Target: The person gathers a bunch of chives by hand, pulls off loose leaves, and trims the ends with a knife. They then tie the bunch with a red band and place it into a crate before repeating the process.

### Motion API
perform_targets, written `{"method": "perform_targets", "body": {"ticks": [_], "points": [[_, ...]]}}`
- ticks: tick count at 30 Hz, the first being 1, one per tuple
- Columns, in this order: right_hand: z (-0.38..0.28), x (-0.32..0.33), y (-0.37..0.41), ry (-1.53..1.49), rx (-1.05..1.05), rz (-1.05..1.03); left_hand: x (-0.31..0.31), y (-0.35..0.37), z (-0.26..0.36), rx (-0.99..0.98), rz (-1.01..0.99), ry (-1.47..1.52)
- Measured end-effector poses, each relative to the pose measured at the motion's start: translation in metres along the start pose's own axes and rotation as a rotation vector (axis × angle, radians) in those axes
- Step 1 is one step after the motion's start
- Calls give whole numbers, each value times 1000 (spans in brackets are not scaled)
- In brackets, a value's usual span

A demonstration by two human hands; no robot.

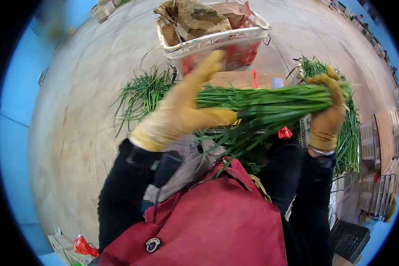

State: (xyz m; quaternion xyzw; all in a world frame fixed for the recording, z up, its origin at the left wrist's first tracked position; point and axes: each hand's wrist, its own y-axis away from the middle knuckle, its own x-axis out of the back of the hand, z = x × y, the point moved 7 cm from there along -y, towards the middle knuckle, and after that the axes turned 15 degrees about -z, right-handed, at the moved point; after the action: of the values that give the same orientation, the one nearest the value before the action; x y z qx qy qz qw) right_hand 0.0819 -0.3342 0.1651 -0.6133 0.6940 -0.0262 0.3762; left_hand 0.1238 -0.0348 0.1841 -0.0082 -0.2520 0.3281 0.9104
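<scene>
Greens (270,101) | right hand (329,116) curled round one end, likely keeping them aligned | left hand (181,111) opposite, spread wide, contact unclear

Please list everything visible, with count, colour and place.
Stalk bundle: many stalks, green, across middle
Leaves: many, green, left
Piled stalks: many, green, right
Large crate: one, white and red, top centre
Sacking: count unclear, brown, in large crate
Board: one, brown, beyond bundle
Stick: one, red, near board
Flat object: one, grey, near board
Small thing: one, red, below bundle
Stacked crates: several, greyish, far right
Dark crate: one, blackish, lower right
Crumpled thing: one, red, lower left
Floor: one, beige, around
Wall: blue, left edge
Apron: one, dark red, bottom centre
Left hand: one, yellow-gloved, open, centre-left
Right hand: one, yellow-gloved, at bundle's right end
</scene>
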Motion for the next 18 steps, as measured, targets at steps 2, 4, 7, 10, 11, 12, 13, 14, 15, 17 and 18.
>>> {"method": "perform_targets", "body": {"ticks": [2, 4, 7, 10, 11, 12, 13, 14, 15, 17, 18], "points": [[25, -26, 2, 6, -9, 16, -34, -32, 12, -228, -40, -173], [40, -62, 1, -55, 15, -1, -58, -59, 18, -357, -18, -333], [61, -64, -7, -199, -13, 5, -50, -79, -12, -271, 146, -549], [87, -30, -15, -269, -63, 127, -48, -103, -41, -262, 86, -573], [90, -15, -17, -245, -56, 159, -48, -110, -50, -222, 43, -612], [94, 2, -19, -222, -50, 193, -46, -117, -54, -182, -2, -650], [99, 28, -22, -214, -20, 231, -44, -126, -68, 0, -131, -623], [102, 63, -24, -217, 18, 301, -39, -132, -82, 30, -140, -645], [103, 96, -20, -195, 44, 305, -35, -138, -101, 60, -150, -667], [118, 132, -7, -33, -9, 409, -25, -150, -138, 157, -170, -695], [135, 136, 4, 236, -181, 305, -25, -157, -152, 182, -183, -670]]}}
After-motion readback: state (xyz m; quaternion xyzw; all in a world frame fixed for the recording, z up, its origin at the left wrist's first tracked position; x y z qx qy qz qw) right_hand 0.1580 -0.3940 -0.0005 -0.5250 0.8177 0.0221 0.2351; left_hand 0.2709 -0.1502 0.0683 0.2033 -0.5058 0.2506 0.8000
